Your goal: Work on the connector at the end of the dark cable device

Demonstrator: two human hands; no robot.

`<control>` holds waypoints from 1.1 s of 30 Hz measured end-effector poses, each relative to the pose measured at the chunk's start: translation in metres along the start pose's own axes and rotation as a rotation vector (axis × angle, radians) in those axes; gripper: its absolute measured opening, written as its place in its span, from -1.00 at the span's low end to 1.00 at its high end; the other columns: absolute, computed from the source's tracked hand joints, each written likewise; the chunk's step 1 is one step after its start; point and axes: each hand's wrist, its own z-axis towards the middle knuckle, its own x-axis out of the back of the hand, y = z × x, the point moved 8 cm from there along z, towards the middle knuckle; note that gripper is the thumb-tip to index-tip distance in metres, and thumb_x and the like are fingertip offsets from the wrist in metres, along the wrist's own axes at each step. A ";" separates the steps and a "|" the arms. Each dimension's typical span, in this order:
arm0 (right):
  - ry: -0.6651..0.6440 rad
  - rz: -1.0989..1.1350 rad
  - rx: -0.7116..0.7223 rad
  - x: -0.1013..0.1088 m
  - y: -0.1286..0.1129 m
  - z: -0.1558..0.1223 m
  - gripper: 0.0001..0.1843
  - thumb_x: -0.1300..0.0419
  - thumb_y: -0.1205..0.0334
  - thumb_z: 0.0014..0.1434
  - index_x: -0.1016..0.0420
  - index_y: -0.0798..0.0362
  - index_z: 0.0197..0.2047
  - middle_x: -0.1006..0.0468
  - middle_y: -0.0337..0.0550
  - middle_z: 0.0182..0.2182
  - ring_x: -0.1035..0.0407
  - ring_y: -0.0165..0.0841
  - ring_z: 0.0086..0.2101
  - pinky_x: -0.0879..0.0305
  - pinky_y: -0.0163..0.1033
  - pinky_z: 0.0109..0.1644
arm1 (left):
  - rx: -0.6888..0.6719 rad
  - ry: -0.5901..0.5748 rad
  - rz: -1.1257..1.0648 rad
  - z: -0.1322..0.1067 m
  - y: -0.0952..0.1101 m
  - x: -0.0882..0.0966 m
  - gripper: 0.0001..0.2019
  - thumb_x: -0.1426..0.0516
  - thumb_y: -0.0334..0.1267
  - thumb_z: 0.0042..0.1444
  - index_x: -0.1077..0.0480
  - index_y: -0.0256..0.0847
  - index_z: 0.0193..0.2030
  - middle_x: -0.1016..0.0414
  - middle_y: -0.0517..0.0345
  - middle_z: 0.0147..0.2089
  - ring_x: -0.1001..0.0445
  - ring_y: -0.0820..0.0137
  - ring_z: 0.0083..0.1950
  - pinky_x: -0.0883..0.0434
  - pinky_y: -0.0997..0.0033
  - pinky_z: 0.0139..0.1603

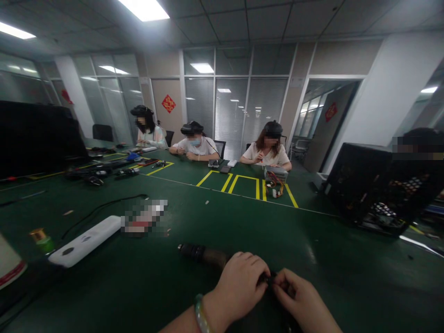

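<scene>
A dark cylindrical tool (213, 257) with a narrow metal tip, which looks like an electric screwdriver, points left just above the green tabletop. My left hand (241, 282) is closed over its rear part and wears a bangle (201, 314) at the wrist. Close against it, my right hand (294, 293) pinches a small black piece (271, 279) between thumb and fingertips, at the tool's rear end. Fingers cover most of that piece, so its kind is unclear. Below the hands, something dark is hard to make out.
On the left of the green table (166, 296) lie a white power strip (90, 243) and a green bottle (41, 240). A black computer case (364, 189) stands right, a monitor (38, 138) left. Opposite, several people sit near a power supply unit (275, 175).
</scene>
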 end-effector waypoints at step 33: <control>-0.007 -0.025 -0.002 0.003 -0.006 0.000 -0.86 -0.12 0.20 0.16 -0.41 0.04 -0.39 -0.41 -0.30 -0.50 -0.30 -0.38 -0.45 -0.17 -0.39 -0.39 | 0.004 -0.003 -0.009 -0.001 0.001 0.003 -0.80 -0.18 -0.37 0.11 -0.33 -0.14 -0.12 -0.42 0.26 0.04 -0.36 0.37 0.03 -0.22 0.32 0.08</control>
